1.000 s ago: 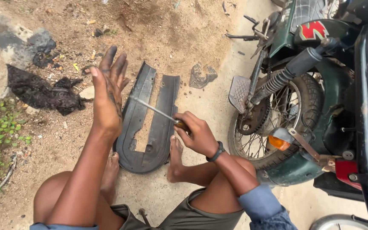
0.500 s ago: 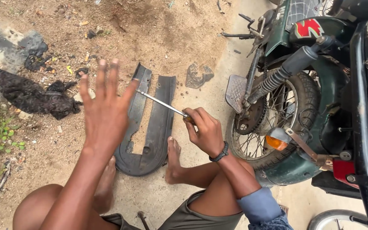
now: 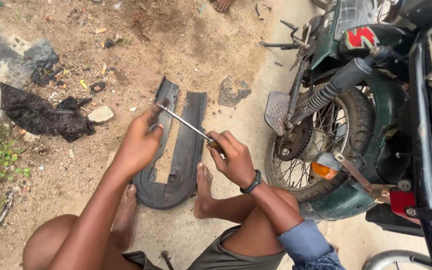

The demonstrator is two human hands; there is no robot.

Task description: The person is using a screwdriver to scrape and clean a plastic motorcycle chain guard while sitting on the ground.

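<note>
The right hand (image 3: 233,159) is closed around the handle of a screwdriver (image 3: 186,124), whose shaft runs up and away to the left hand (image 3: 141,142). The left hand is curled at the tip end, fingers (image 3: 152,120) touching the shaft; whether it fully grips the tip cannot be told. The cover (image 3: 178,150), a black U-shaped part, lies on the ground directly beneath both hands, between the bare feet (image 3: 203,192). Hazard, as a judgement: the tip sits against bare skin, so a push from the right hand could drive it into the left palm or fingers. If either hand's hold slackens, the tool would drop toward the cover and the feet just below. The ground under the cover is sandy, so the cover may slide when pressed. The wheel (image 3: 321,145) stands just beyond the right hand, where an outward slip could strike the spokes or the footrest (image 3: 277,112).
</note>
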